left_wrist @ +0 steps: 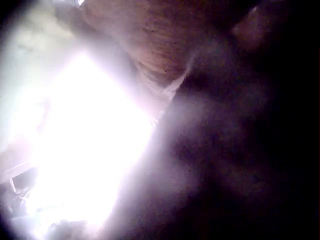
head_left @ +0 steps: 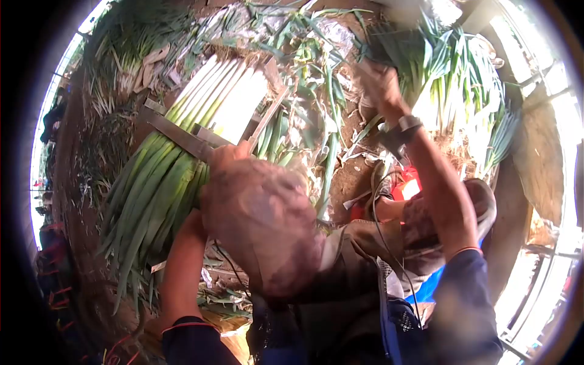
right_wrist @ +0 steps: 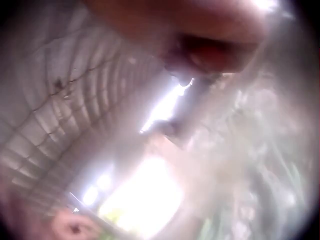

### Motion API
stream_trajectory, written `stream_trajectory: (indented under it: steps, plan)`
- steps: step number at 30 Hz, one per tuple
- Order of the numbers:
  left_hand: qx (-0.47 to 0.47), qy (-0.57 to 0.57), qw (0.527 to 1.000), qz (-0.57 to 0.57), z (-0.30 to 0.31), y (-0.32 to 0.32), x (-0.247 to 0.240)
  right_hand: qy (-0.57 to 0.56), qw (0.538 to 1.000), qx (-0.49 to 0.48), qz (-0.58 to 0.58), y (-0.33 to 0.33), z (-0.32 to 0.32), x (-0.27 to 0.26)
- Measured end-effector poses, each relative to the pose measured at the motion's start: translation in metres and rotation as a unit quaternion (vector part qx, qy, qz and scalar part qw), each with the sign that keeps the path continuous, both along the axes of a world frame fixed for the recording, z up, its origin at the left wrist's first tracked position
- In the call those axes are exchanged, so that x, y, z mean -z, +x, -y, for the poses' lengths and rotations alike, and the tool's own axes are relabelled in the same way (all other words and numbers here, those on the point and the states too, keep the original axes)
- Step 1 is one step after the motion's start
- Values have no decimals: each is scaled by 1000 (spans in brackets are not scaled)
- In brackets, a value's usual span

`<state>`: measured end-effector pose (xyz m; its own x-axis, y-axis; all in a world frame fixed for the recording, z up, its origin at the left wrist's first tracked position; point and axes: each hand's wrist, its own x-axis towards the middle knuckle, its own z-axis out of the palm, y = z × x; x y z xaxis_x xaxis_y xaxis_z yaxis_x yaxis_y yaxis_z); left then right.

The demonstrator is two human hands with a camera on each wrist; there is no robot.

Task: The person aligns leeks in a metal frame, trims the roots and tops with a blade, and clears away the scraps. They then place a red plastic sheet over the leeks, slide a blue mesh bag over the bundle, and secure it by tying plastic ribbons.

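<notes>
A row of long leeks (head_left: 155, 182) lies in a frame at the left of the head view, white stems (head_left: 210, 88) toward the back and green leaves toward the person. Across the leeks runs a flat metal bar (head_left: 179, 137). My left hand (head_left: 228, 153) grips the near end of this bar, partly hidden by the raised knee; glare and darkness fill the left wrist view. My right hand (head_left: 384, 91) is raised and blurred beside the right-hand leek pile (head_left: 453, 91). In the right wrist view its fingers (right_wrist: 220, 50) are curled above a bright strip; I cannot tell whether they hold it.
More leeks (head_left: 131, 55) lie at the back left. Loose leaves and trimmings (head_left: 304, 103) litter the ground between the frame and the right pile. The person's knee (head_left: 261, 213) rises close to the frame. A cable (head_left: 380, 225) hangs by the other leg, near something red (head_left: 406, 182).
</notes>
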<state>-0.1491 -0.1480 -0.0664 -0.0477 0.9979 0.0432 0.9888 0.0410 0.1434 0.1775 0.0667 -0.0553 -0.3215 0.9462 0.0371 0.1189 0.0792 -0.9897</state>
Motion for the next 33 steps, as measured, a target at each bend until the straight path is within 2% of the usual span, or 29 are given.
stream_trajectory:
  steps: [1,2,4,6,9,10,13,14,15,17,18,20,22,24,28,33]
  plan:
    - [2,11,1000,4,0,-4,6,35,999,28,-18,2,10,-56]
    - [7,24,1000,7,1,-8,9,50,998,36,-14,13,8,-89]
    - [26,48,998,21,2,-14,12,90,995,35,-20,39,14,-142]
    - [51,71,995,50,6,-22,18,135,988,40,-63,60,40,-172]
    - [73,102,988,88,14,-31,32,102,989,78,-70,97,48,-142]
    - [72,108,986,103,13,-33,39,36,991,82,-100,108,46,-121]
    - [33,134,965,224,0,-43,63,59,992,64,-95,108,62,-134]
    - [31,40,998,28,7,-26,20,62,992,41,-103,112,59,-134]
    - [32,43,998,22,17,-10,8,65,991,42,-109,119,57,-128]
    - [43,164,983,-76,20,13,-15,47,994,16,-94,134,48,-121]
    - [-48,42,980,-189,-6,-27,36,37,993,60,-95,134,54,-124]
    - [38,87,994,-54,8,-27,24,28,991,84,-101,137,60,-130]
    - [94,105,990,16,17,-31,25,14,991,87,-99,139,62,-121]
    - [113,108,987,42,22,-31,29,53,996,52,-45,140,64,-121]
    - [133,119,982,55,22,-29,21,63,997,52,12,122,70,-123]
    - [196,172,960,99,17,-26,12,79,996,35,31,100,67,-129]
